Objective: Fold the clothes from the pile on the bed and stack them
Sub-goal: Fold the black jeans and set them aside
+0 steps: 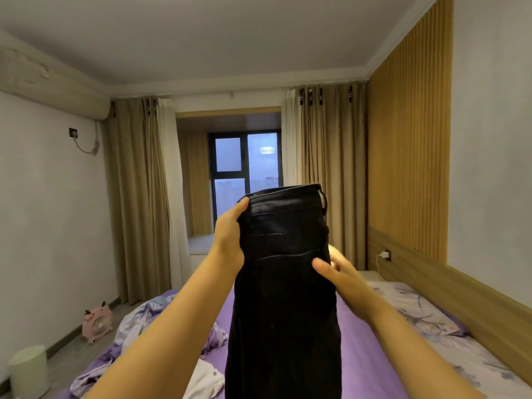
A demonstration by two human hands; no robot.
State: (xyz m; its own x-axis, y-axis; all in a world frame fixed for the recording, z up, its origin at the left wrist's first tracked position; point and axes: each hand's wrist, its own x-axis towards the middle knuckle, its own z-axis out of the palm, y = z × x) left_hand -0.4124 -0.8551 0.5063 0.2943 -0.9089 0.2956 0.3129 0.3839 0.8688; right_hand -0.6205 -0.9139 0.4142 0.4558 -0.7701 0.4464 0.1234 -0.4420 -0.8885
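**A:** Up in the air go the dark, near-black denim trousers (283, 283), waistband at the top, legs hanging straight down in front of the person and out past the bottom of the view, above the purple-sheeted bed (365, 349).

**B:** Look at the left hand (230, 234): thumb over the front of the waistband's left corner, fingers behind, pinching the cloth. I'd say that corner carries the weight so gravity pulls the legs straight.

**A:** And the right hand (342, 276)?

**B:** Lower, on the right edge by the back pocket, thumb pressed on the front. It's blurred, so I can't tell whether the fingers behind are clamped on the fabric.

**A:** My read: the legs look already doubled together, and this lift is to line up the seams before laying them down.

**B:** More work waits, with a white garment (205, 380) near the bed's near edge and floral lilac bedding (138, 321) bunched along its left edge.
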